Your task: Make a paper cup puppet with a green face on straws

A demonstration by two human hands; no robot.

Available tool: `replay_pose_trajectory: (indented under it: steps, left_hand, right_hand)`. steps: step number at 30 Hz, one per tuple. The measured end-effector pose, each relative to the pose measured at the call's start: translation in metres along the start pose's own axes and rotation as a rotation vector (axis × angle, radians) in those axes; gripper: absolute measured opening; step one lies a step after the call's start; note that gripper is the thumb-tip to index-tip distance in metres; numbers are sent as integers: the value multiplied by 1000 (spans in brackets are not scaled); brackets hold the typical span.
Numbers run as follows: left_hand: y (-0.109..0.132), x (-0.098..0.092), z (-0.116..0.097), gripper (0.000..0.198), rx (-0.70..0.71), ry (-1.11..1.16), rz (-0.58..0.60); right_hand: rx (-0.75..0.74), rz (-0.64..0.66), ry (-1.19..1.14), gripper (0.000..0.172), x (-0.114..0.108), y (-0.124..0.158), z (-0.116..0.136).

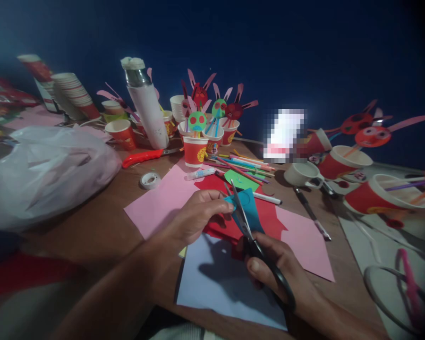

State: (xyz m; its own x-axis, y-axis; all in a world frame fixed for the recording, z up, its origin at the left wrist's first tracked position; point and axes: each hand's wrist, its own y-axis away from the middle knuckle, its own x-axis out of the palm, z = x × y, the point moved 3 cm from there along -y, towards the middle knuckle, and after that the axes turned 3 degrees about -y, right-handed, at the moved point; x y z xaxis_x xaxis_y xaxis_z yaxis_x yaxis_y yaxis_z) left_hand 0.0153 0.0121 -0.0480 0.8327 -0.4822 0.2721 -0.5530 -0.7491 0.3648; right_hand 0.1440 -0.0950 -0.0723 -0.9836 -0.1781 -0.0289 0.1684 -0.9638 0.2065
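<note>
Between finger and thumb, my left hand [200,215] pinches the left edge of a piece of blue paper [250,208], on which a dark curved line is drawn. My right hand [279,264] grips the black handles of a pair of scissors [245,225]. The scissor blades point up and away from me, slightly apart, and lie across the blue paper beside my left fingertips. Under both hands are red paper [274,222], pink sheets [310,236] and a pale blue-white sheet [205,283]. A green paper piece [239,180] lies just beyond.
Colored sticks [248,165] and a marker [269,197] lie ahead. Behind stand red paper cups [195,153] with paper rabbit-eared heads, and a flask [147,108]. A plastic bag [53,170], tape roll [149,180] and red-handled cutter [141,157] are left; a mug [301,174] and pen [311,213] right.
</note>
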Motion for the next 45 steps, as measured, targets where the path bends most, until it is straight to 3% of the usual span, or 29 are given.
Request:
replay_pose_trajectory:
  steps: [12,45]
  left_hand:
    - [-1,-2,0,14,52,-21,-3]
    - [-2,-5,0,11,17,-103,-18]
  right_hand:
    - [5,15,56,40,-1,-3,0]
    - [-1,24,11,39,-1,-3,2]
